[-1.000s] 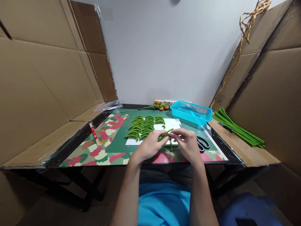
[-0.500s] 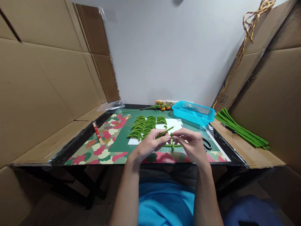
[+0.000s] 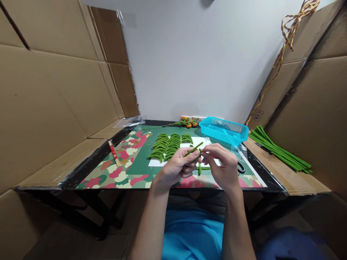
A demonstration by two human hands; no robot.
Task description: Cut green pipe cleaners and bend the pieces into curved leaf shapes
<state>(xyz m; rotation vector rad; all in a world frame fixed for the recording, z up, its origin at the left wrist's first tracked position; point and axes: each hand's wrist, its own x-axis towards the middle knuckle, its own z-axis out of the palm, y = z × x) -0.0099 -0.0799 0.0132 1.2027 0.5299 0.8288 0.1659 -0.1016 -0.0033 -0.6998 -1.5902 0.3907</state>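
Between my two hands is a green pipe cleaner point(image 3: 198, 145), bent, with one end sticking up past my left thumb. My left hand point(image 3: 182, 164) is closed around it, fingers curled underneath. At its other end, my right hand point(image 3: 221, 164) pinches with thumb and forefinger; the fingertips partly hide that end. Rows of curved green pipe cleaner pieces point(image 3: 172, 146) lie on a white sheet point(image 3: 154, 163) beyond my left hand. More straight green pieces point(image 3: 200, 169) lie on the mat below my hands. Black scissor handles point(image 3: 241, 167) show beside my right hand.
A blue plastic basket point(image 3: 223, 130) stands at the back right, beside orange flowers point(image 3: 189, 122) on green stems. Long green pipe cleaners point(image 3: 282, 150) lie on cardboard at right. A red-wrapped pair of chopsticks point(image 3: 114, 153) lies at left. Cardboard walls point(image 3: 54, 83) rise on both sides.
My left hand has turned and its fingers have curled further under the pipe cleaner. Both hands have risen slightly, and my right fingertips have shifted along with the bent end.
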